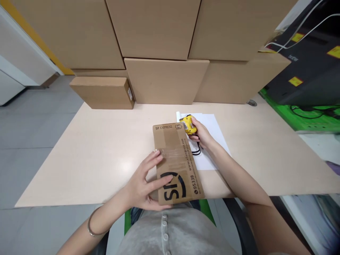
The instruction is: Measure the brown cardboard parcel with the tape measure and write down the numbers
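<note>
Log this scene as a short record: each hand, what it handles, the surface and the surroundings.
Left hand: fingers spread, touching a flat brown cardboard box
Box print: SF EXPRESS, 95338, in dark lettering
Right hand: holds a small yellow-and-black device, perhaps a tape measure
Device cord: black loop hanging below the hand
Paper: white sheet, partly covered by box and right hand
Surface: pale wood-look tabletop
Behind: stacked large brown cardboard boxes
Right side: dark brother-branded machine with yellow labels
</note>
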`<state>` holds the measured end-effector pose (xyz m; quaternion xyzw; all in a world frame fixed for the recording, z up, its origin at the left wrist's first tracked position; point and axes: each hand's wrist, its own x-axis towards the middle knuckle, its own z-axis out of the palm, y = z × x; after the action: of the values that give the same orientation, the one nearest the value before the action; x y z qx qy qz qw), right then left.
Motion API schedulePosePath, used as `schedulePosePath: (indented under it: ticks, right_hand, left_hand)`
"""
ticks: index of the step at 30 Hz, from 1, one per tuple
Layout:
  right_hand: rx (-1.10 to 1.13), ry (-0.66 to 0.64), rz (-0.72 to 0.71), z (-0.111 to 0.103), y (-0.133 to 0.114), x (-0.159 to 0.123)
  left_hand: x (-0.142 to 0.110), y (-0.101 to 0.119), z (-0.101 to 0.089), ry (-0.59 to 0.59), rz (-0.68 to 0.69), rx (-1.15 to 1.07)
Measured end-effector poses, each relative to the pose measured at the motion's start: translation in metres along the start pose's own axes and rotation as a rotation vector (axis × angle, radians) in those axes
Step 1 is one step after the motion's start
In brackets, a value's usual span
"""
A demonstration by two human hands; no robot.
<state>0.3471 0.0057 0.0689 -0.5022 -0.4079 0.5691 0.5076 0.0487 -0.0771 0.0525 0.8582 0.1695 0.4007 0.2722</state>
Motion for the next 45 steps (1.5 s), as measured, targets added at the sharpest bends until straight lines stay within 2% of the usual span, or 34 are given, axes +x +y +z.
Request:
schedulePosePath:
  ticks: [3,5,8,10,12,15,17,19,22,24,26,29,32,35,38,40,42,45]
  right_hand:
    - [-0.009,0.033,-0.048,-0.002,-0.012,-0.012]
    - [-0.047,0.092,-0.111,-0.006,-0.025,-0.026]
    - [-0.125,0.183,-0.173,-0.013,-0.043,-0.054]
    - [-0.2,0.212,-0.146,-0.016,-0.047,-0.072]
    - [-0.301,0.23,-0.093,-0.017,-0.042,-0.086]
    - [-0.464,0.245,-0.026,-0.019,-0.027,-0.097]
    - [-0.553,0.221,0.001,-0.019,-0.018,-0.099]
    - [-0.644,0.212,-0.051,-0.018,-0.013,-0.099]
    - [-0.86,0.317,-0.24,-0.009,-0.014,-0.098]
    - [-0.984,0.357,-0.291,0.001,-0.017,-0.097]
    - [-0.998,0.277,-0.265,0.014,-0.02,-0.095]
    - [-0.917,0.088,-0.264,0.033,-0.018,-0.089]
    - [-1.001,0.024,-0.422,0.049,-0.014,-0.085]
    - [-1.067,0.021,-0.536,0.053,-0.013,-0.083]
    - [-0.878,0.052,-0.459,0.033,-0.016,-0.076]
    - [-0.872,0.13,-0.279,0.008,-0.018,-0.066]
    - [-1.11,0.211,-0.017,-0.021,-0.017,-0.053]
    - [-1.301,0.209,0.173,-0.051,-0.007,-0.04]
  left_hand:
    - [-0.006,0.0,-0.002,0.188,-0.083,-0.114]
    - [-0.007,0.001,-0.004,0.409,-0.197,-0.253]
    - [0.0,0.001,-0.006,0.766,-0.554,-0.377]
    - [0.01,-0.002,-0.008,0.858,-0.773,-0.381]
    - [0.021,-0.007,-0.009,0.795,-0.862,-0.481]
    - [0.032,-0.021,-0.009,0.626,-0.869,-0.753]
    - [0.034,-0.033,-0.009,0.562,-0.879,-0.81]
    - [0.032,-0.045,-0.01,0.55,-0.905,-0.811]
    - [0.027,-0.058,-0.009,0.569,-0.98,-0.861]
    - [0.024,-0.063,-0.007,0.588,-0.996,-0.911]
    - [0.02,-0.065,-0.005,0.589,-0.977,-0.934]
    - [0.017,-0.066,-0.003,0.577,-0.951,-0.922]
    - [0.016,-0.063,-0.002,0.568,-0.942,-0.917]
    - [0.017,-0.059,-0.003,0.568,-0.94,-0.914]
    - [0.018,-0.056,-0.003,0.593,-0.947,-0.896]
    - [0.018,-0.054,-0.004,0.606,-0.948,-0.875]
    - [0.019,-0.053,-0.004,0.615,-0.947,-0.86]
    - [0.022,-0.05,-0.004,0.628,-0.955,-0.86]
